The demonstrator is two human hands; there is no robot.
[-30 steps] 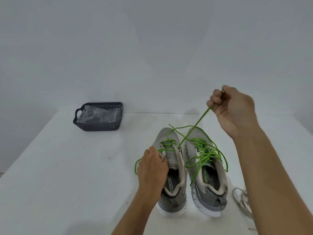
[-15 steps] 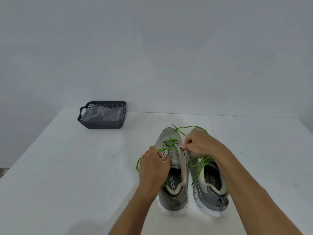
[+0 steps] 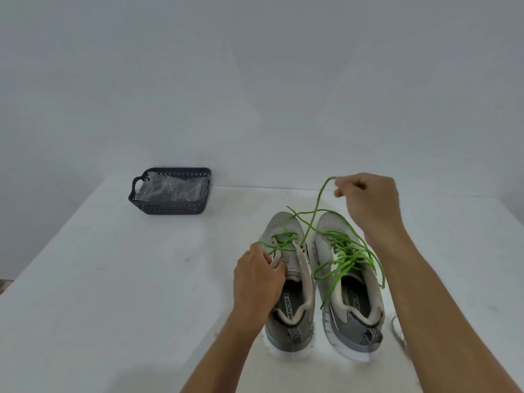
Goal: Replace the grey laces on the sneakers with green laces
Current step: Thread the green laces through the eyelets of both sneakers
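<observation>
Fingers of my left hand (image 3: 259,279) pinch the eyelet flap of the left grey mesh sneaker (image 3: 292,282) on the white table (image 3: 113,279). My right hand (image 3: 368,199), raised, pinches the thin green lace (image 3: 317,205) threaded through that shoe's lowest eyelets, beside the fully laced right sneaker (image 3: 351,279).

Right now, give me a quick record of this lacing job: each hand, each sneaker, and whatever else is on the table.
left hand: grips the eyelet edge of the left sneaker
right hand: raised, pinches the green lace and draws it up from the left sneaker
left sneaker lacing: green, only the front eyelets threaded
right sneaker: green lace through its eyelets, ends loose
basket: dark, far left on the table, clear plastic inside
pale lace: on the table beside the right sneaker
</observation>
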